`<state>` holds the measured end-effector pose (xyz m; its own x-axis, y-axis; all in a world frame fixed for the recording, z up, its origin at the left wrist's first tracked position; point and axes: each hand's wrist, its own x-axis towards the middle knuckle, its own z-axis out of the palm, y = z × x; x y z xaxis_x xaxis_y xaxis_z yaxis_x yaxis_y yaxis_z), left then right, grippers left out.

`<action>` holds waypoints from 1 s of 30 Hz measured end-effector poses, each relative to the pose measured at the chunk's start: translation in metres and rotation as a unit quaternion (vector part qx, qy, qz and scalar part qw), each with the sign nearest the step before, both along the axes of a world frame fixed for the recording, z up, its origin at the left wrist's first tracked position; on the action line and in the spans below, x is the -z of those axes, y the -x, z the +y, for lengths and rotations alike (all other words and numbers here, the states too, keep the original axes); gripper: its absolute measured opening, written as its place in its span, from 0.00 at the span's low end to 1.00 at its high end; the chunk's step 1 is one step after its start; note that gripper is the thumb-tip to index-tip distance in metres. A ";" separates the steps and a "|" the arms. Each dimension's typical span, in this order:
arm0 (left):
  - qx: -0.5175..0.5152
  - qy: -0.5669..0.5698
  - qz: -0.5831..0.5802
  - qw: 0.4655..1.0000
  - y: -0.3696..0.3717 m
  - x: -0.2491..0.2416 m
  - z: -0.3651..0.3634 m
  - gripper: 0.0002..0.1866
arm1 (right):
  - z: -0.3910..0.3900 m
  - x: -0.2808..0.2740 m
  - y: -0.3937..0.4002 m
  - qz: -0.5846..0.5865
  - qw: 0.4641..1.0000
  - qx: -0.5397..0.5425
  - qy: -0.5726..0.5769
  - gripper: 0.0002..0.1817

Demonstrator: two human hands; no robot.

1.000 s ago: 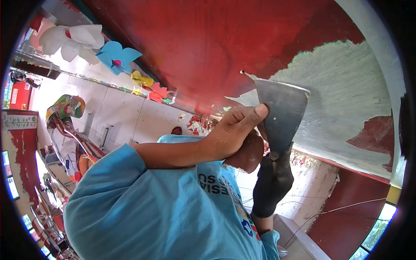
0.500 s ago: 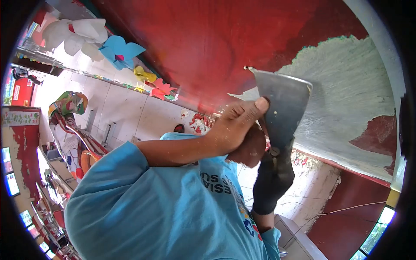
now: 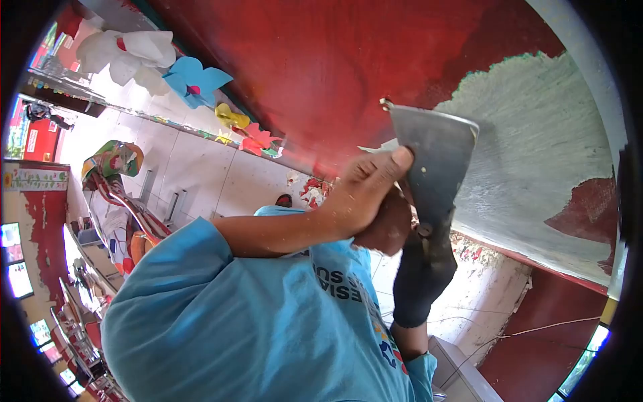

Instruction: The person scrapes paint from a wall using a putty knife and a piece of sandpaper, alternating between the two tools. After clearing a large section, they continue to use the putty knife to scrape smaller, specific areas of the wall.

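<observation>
the bare left hand and gloved right hand are meeting at a broad scraper before the wall's pale patch.
on this side of the patch, the left hand is curling its fingers and laying its thumb on the scraper's blade, though i can't tell if it's gripping; the right is gripping the handle end. the scraper is standing in front of the patch, looking stiff, fairly light, perhaps slick on its flat metal; the handle is seeming the surest hold, the corners risky. well apart from the patch, paper flowers are showing.
</observation>
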<state>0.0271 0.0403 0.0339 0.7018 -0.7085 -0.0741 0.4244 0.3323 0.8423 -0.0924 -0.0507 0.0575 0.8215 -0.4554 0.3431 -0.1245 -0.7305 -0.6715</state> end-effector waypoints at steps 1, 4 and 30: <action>-0.016 -0.030 -0.015 0.999 0.004 0.001 -0.004 0.24 | -0.001 -0.002 0.001 0.002 0.999 0.016 -0.039 0.27; 0.002 -0.021 -0.009 1.000 -0.006 -0.007 0.001 0.24 | -0.003 -0.007 -0.008 -0.010 0.999 0.000 0.042 0.28; 0.032 -0.013 -0.042 0.999 0.006 0.001 -0.012 0.24 | -0.006 0.017 0.030 0.094 0.988 0.058 -0.106 0.31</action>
<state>0.0215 0.0283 0.0333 0.6594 -0.7510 -0.0350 0.3713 0.2848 0.8837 -0.1219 -0.0566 0.0410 0.7993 -0.5960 0.0773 -0.3359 -0.5498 -0.7648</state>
